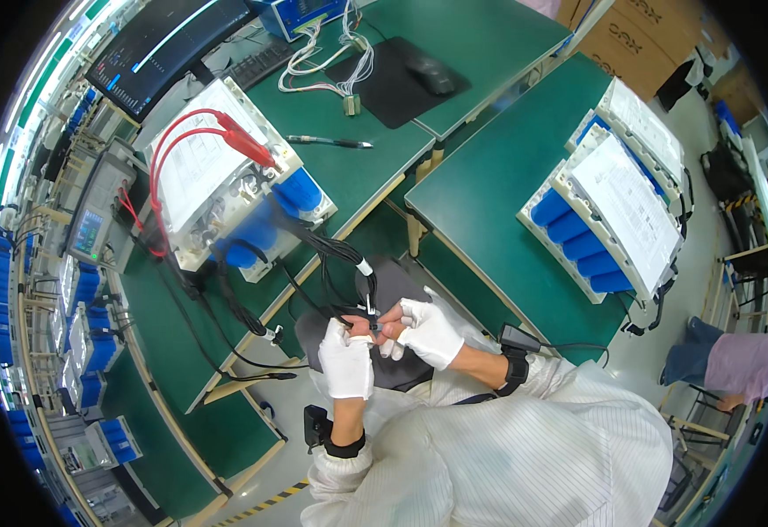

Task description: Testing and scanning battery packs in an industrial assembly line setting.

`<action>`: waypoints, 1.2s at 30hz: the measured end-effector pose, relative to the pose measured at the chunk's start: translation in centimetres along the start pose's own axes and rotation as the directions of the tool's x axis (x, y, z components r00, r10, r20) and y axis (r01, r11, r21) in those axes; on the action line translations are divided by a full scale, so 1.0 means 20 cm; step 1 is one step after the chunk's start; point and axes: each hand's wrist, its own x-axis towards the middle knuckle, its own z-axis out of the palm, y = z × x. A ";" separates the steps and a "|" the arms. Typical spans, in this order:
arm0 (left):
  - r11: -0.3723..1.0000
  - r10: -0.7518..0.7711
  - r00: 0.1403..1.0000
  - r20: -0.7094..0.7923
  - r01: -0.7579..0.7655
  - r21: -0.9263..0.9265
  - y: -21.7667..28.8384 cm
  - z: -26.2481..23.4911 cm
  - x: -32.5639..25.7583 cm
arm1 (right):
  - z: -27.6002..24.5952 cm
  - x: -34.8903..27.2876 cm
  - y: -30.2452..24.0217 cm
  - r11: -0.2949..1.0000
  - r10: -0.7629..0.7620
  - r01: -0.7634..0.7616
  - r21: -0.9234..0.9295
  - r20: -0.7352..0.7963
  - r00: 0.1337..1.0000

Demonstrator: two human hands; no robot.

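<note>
2 gloved hands pinch a thin black cable with a white plug off the green table's near edge.

Head view: left hand (pixel 346 358) and right hand (pixel 428 332), fingertips together, grip the cable (pixel 368 294); it runs from a white-cased blue battery pack (pixel 230 189) by the table's (pixel 349 171) near edge.

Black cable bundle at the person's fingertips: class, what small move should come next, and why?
Probably a slight steadying pinch with the left hand while the right hand works the small connector. Both gloved hands meet on it in front of the chest, and the black cable bundle runs taut-looking up to the blue-celled battery pack on the green bench, so pulling further seems unwise.
</note>
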 end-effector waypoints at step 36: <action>0.699 0.701 0.673 -0.237 -0.713 0.045 1.27 -0.41 0.23 | -0.51 1.08 -1.19 -0.036 -0.890 -0.110 -0.993 -0.019 0.456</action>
